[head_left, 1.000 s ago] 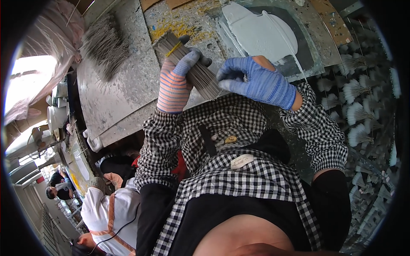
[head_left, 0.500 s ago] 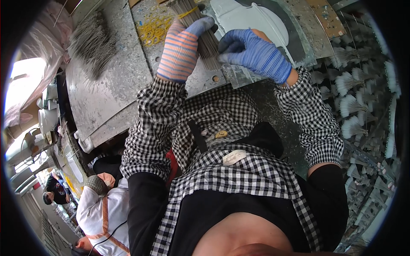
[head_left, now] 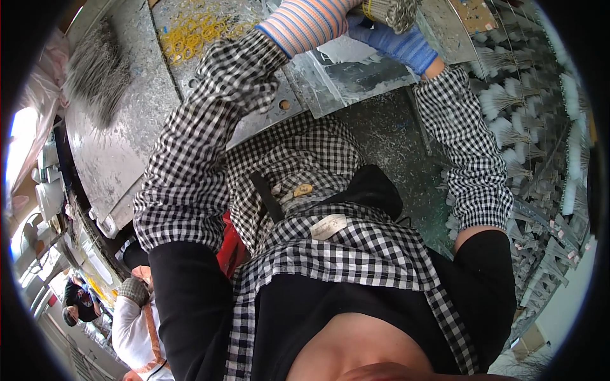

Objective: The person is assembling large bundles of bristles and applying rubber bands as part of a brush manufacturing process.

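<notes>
Both hands have gone up and away from the body since a second ago, and they now sit right at the top edge of the view. The left hand [head_left: 305,25], in a striped pink, orange and blue glove, is mostly cut off there; only the cuff and wrist show, so I cannot tell whether its fingers are closed. The right hand [head_left: 400,41], in a blue glove, is wrapped around the bundle of thin grey sticks [head_left: 387,9], gripping it from below.

A second ago that bundle lay flat between the two hands, close in front of the chest, over the grey surface [head_left: 121,159]. Now it has been carried out past the shiny metal plate [head_left: 356,73], and only its cut end shows at the picture's top. To my eye that means the bundle has left the spot where it was being squared up and is being handled further out, both arms stretched long in their checked sleeves.

The rest of the place reads the same. A heap of yellow rubber bands [head_left: 190,35] lies on the surface left of the left arm. A loose pile of the same grey sticks [head_left: 95,76] rests further left, well apart from the hands. On the right, rows of white-tipped tufts [head_left: 508,108] stand in racks. Another person in a white top [head_left: 136,324] is at the lower left, clear of the work.
</notes>
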`<state>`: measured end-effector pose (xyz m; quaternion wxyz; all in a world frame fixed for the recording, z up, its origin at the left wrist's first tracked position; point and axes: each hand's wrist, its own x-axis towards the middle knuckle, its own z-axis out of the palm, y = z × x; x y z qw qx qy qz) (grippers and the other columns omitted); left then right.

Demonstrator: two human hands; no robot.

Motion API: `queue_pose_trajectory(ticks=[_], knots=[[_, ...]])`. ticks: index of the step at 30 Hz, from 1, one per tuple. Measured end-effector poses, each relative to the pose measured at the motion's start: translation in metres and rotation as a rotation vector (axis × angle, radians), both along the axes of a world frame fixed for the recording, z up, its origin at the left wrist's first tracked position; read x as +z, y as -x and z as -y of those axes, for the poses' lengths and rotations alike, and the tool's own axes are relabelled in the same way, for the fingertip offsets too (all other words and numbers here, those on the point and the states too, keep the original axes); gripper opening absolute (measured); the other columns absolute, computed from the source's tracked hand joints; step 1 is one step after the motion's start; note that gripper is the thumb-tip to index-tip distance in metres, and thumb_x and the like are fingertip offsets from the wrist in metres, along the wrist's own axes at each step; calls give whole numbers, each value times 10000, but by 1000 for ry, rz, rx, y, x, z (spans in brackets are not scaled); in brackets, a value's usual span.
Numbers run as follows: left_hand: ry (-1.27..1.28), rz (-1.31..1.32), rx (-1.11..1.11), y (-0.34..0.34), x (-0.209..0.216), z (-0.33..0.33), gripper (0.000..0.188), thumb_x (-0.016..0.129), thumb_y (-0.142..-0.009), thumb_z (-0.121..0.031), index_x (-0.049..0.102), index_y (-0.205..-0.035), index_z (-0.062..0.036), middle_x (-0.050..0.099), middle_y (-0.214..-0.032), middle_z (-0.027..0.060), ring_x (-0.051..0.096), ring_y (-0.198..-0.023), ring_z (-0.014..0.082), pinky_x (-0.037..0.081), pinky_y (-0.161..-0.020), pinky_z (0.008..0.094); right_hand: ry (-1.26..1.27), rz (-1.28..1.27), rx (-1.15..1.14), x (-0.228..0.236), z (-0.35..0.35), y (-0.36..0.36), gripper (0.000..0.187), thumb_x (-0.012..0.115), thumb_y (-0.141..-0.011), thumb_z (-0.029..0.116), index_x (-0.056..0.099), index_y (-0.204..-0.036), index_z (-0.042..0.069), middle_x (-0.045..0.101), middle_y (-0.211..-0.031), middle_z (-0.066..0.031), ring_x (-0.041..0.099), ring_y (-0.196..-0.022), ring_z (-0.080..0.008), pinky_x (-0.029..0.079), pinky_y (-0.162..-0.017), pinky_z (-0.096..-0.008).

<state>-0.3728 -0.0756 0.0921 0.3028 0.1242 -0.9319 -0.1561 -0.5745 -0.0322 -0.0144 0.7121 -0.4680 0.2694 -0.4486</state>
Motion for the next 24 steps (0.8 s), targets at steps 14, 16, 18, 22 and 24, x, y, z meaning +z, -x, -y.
queue_pose_trajectory(ticks=[14,16,18,22,24], knots=[[87,182,12,-5,-42,8,418,729,-748,-91,613,-1148,-118,629,-1018,133,636,-957,353,512,-818,441,739,-1203,-196,-42,5,-5,413,567,-996,421,610,-1320,170,596,-1362,-80,560,-1235,-265,436,-1098,-387],[81,178,12,-8,-43,9,421,732,-745,-93,612,-1148,-118,629,-1018,134,635,-957,354,512,-819,441,816,-1180,-218,-46,5,-7,403,578,-992,413,623,-1308,167,602,-1354,-78,564,-1230,-263,439,-1094,-382],[75,176,18,-12,-45,10,425,734,-742,-95,612,-1148,-118,629,-1018,136,634,-957,354,512,-820,442,817,-1185,-217,-46,5,-10,398,586,-988,410,627,-1303,170,604,-1352,-72,568,-1225,-262,442,-1092,-383],[45,142,-7,-6,-48,17,419,736,-731,-102,615,-1132,-111,627,-1019,146,629,-962,364,511,-831,438,790,-1224,-196,-37,6,-7,389,592,-992,371,632,-1292,126,609,-1336,-108,581,-1211,-274,459,-1066,-382],[45,149,6,-7,-40,18,417,736,-724,-106,615,-1123,-108,625,-1027,153,625,-967,372,510,-834,437,631,-1240,-209,-31,3,-8,439,621,-963,420,618,-1298,136,641,-1294,-98,613,-1175,-251,483,-1044,-368]])
